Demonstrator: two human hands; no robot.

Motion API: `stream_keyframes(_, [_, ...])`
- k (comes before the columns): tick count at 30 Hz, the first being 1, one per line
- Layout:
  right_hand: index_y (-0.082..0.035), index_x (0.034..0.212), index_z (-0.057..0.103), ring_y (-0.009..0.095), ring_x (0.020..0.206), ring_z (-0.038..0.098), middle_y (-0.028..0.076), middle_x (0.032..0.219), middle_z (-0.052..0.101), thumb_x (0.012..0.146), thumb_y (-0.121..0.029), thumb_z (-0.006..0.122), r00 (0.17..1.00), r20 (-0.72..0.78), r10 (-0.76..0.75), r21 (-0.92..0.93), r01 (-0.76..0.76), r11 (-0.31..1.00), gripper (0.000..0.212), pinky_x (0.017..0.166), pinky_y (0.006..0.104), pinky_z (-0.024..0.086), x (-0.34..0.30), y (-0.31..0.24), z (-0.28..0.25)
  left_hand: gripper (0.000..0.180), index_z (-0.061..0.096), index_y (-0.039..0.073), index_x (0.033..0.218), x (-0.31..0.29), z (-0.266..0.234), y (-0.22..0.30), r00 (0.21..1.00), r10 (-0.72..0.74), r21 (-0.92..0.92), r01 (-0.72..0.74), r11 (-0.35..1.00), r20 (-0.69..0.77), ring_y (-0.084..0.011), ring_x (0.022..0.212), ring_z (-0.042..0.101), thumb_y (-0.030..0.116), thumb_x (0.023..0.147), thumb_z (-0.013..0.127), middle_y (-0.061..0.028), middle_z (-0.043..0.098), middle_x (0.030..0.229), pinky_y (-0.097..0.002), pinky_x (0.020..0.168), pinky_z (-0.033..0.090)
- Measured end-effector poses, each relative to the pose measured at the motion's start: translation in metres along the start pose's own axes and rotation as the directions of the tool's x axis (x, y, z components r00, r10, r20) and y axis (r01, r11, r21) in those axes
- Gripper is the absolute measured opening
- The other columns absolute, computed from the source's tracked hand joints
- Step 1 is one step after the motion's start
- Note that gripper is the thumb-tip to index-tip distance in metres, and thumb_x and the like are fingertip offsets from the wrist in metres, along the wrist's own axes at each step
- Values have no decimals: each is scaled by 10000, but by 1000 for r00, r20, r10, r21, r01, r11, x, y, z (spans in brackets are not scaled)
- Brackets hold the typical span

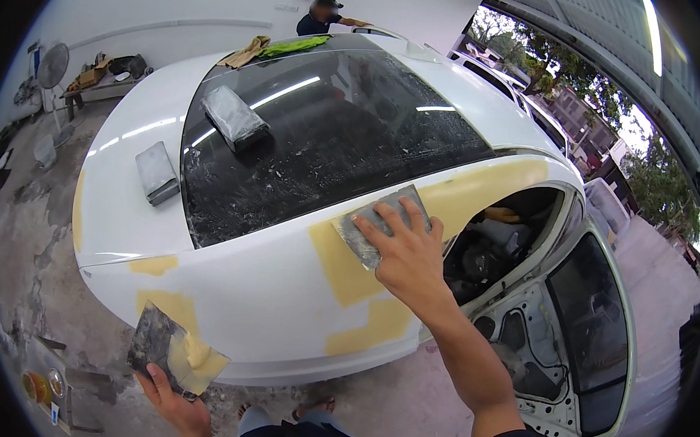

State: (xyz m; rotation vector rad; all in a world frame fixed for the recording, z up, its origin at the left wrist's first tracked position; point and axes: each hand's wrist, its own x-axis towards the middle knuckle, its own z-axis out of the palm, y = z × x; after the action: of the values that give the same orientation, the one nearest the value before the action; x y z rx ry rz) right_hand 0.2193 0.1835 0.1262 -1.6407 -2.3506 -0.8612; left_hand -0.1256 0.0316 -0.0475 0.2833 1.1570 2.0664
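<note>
A white car (256,309) stands in front of me, with patches of yellow filler (335,270) on its rear side panel. My right hand (407,262) is closed on a flat grey filler spreader (358,245), which lies against the yellow patch below the dark rear window. At lower left, my left hand (174,406) grips a dark filler board (154,339) by its near edge. A lump of yellow putty (197,352) sits on the board's right part. The board is held off the car, close to another filler patch.
Two grey block-shaped packs rest on the car, one on the rear window (232,115), one on the boot lid. Tan and green cloths (295,47) lie on the roof. An open door (588,329) juts out at right. A person (318,20) stands across the car.
</note>
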Motion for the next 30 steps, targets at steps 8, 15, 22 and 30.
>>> stream_keyframes(8, [-325,1386,687,318,1370,450,-22,1485,565,771,-154,759,996,-9,91,45,-91,995,643,1031,582,334,-108,-8,64,792,222,15,1674,-7,9,7,965,-42,123,76,989,-260,-306,1420,508,378,1095,622,-167,410,1628,-444,1146,479])
stream_keyframes(15, [-295,1356,722,303,1350,482,-18,1472,598,804,-215,767,966,-209,153,118,-130,984,560,1062,514,310,-128,-3,47,707,309,26,1631,11,14,18,1000,3,68,-1,998,-29,-297,1390,532,374,1098,615,-151,466,1579,-453,1143,481])
stream_keyframes(22, [-275,1361,697,300,1367,476,-38,1443,608,764,-222,791,992,-109,64,7,-63,998,606,1008,550,338,-13,34,10,670,338,16,1617,-3,9,9,995,38,3,-39,999,88,-295,1380,536,367,1108,595,-149,483,1563,-453,1130,484])
stream_keyframes(30, [-256,1342,708,286,1324,477,-57,1452,605,791,-206,757,984,-144,101,35,-97,995,556,1008,548,337,-66,37,54,777,261,-11,1655,0,-4,4,990,14,142,6,990,-142,-301,1423,502,401,1095,610,-162,415,1624,-465,1133,488])
